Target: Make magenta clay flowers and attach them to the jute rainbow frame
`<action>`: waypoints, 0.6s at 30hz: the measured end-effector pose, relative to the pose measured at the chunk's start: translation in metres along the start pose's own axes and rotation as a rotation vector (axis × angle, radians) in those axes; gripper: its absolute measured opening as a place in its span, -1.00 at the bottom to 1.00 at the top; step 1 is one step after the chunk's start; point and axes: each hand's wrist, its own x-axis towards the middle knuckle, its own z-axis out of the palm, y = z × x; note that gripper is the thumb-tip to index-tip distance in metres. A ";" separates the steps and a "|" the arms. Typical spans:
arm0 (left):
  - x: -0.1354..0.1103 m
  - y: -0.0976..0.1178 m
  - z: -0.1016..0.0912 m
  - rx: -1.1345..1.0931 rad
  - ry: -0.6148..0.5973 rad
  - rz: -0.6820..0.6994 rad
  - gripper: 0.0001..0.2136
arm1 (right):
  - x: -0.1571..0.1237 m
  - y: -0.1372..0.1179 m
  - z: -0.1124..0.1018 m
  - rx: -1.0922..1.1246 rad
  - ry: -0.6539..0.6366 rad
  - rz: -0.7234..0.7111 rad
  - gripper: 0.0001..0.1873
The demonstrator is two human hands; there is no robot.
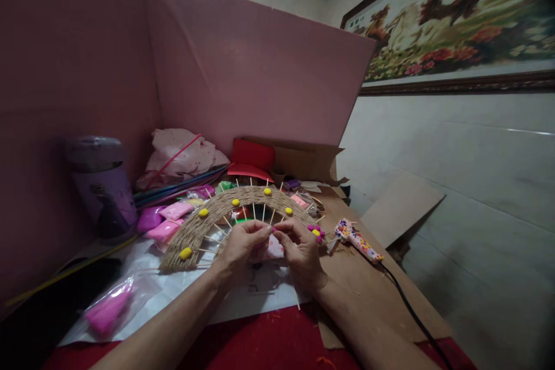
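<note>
A half-ring wrapped in brown twine (217,208) lies on the table, with wooden sticks fanning through it and small yellow clay balls (186,252) on their tips. At its right end sits a pink and yellow clay flower (316,232). My left hand (244,244) and my right hand (301,251) meet just under the arch, fingertips pinched together on a tiny pink bit of clay (274,230). Both hands are closed in a pinch.
Packets of pink clay (169,221) and a bag of pink clay (108,311) lie at the left. A purple cup (102,185) stands at the far left. A patterned glue gun (358,240) with a black cord lies on cardboard at the right. Pink boards (243,69) wall the back.
</note>
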 end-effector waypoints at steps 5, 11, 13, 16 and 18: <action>-0.001 0.000 0.002 0.013 0.012 0.018 -0.62 | -0.002 -0.003 0.000 -0.007 -0.019 -0.008 -0.93; -0.001 -0.001 0.001 0.032 0.037 0.042 -0.66 | -0.001 -0.003 0.000 -0.014 -0.029 0.018 -0.91; -0.001 -0.001 0.000 0.045 0.029 0.055 -0.64 | -0.001 -0.003 0.000 -0.015 -0.024 0.003 -0.92; -0.001 -0.003 0.000 0.064 0.025 0.048 -0.63 | -0.001 -0.004 -0.001 -0.026 -0.022 -0.012 -0.92; 0.000 -0.004 0.000 0.058 0.033 0.047 -0.65 | -0.001 -0.003 -0.001 -0.024 -0.020 -0.008 -0.92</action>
